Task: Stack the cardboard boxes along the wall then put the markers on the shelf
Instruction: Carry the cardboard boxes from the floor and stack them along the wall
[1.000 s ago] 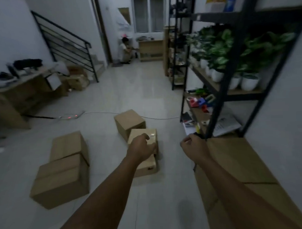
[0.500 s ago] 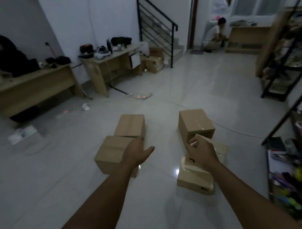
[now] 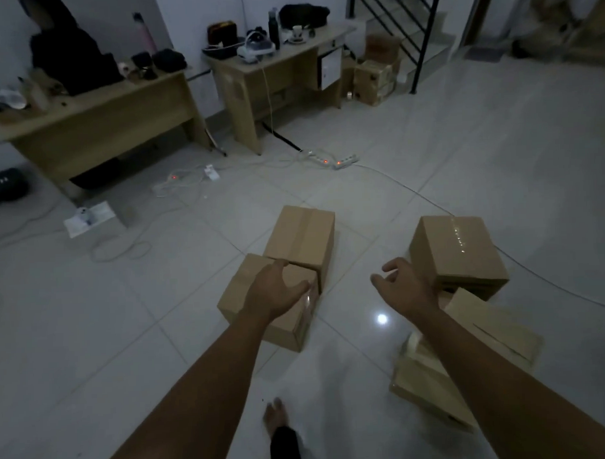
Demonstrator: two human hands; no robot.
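The left hand [image 3: 279,292] reaches out with fingers spread and relaxed, over the top of the nearest cardboard box [image 3: 262,306]; whether it touches the lid cannot be told. The right hand [image 3: 404,287] is likewise loose and holds nothing, poised in the gap between that box and the boxes on the right, likely so the two hands can take the near box from both sides.

Just behind the near box, touching it, stands a second box [image 3: 303,238]. To the right sits a taped box [image 3: 456,255], and nearer, under the right forearm, a tilted box [image 3: 483,326] lying on another. All are out on the tiled floor [image 3: 161,337], well apart from any wall, so the stacking is not yet begun. No markers or shelf show here. Two worktops [image 3: 101,116] stand along the far wall, with power strips [image 3: 329,159] and cables trailing on the floor before them.
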